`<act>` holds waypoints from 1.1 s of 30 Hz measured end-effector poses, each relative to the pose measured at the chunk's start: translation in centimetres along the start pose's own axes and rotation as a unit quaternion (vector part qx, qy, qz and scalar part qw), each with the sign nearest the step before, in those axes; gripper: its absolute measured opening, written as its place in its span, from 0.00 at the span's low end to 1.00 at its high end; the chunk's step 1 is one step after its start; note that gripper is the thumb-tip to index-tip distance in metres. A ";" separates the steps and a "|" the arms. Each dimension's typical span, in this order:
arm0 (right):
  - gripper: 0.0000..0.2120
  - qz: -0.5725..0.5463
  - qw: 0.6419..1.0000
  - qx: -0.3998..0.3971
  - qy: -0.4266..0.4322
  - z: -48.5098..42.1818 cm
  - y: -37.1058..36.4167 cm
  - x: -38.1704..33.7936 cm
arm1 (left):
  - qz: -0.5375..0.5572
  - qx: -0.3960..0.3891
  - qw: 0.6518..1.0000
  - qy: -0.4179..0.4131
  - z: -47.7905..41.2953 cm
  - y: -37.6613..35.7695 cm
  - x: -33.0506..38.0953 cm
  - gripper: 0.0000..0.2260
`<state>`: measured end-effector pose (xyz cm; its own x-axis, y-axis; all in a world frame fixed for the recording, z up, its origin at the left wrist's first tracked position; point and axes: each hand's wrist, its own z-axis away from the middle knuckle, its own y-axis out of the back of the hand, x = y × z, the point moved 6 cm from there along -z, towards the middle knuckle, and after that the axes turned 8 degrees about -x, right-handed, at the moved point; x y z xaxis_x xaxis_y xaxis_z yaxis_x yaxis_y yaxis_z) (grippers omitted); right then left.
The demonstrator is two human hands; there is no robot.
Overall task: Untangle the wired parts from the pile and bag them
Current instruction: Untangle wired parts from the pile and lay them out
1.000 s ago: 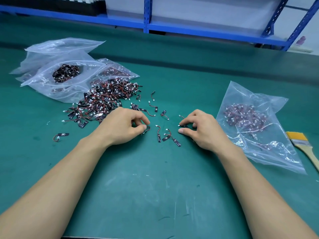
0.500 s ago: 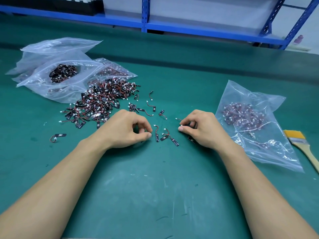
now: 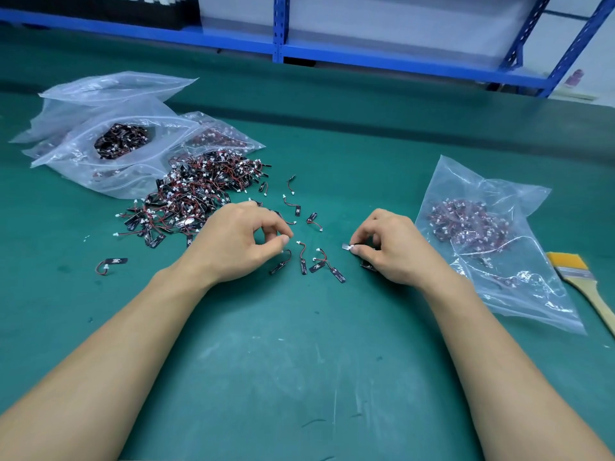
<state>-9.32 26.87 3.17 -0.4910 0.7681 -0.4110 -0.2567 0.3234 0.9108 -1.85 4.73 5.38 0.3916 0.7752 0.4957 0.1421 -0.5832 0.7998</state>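
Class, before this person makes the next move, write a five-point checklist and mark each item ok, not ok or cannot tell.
1. Right hand has a grip on a wired part: ok, it pinches the white end.
2. That part is free of other parts: cannot tell, the hand hides its wire.
3. Left hand holds a part: cannot tell, its thumb lies against one connector.
4. Bag lies beside the right hand: ok.
5. Bag mouth is open: cannot tell.
6. Pile is cleared: not ok, many parts lie tangled.
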 end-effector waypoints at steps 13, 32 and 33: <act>0.02 -0.039 0.998 0.045 0.012 0.7 0.9 -0.4 | -0.004 0.060 0.998 0.013 -0.1 1.0 -0.6 0.06; 0.03 -0.105 0.949 0.016 0.297 3.1 -2.7 -10.1 | -0.020 0.079 0.997 0.008 -0.1 1.2 -0.4 0.04; 0.03 -0.105 0.948 0.019 0.301 3.1 -2.5 -10.2 | -0.020 0.079 0.997 0.009 -0.1 1.2 -0.4 0.04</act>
<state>-1.08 20.01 5.20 -0.8211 0.2342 -0.5205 -0.3764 0.4632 0.8023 -1.91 3.72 6.19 0.3665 0.8024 0.4709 0.2995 -0.5809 0.7569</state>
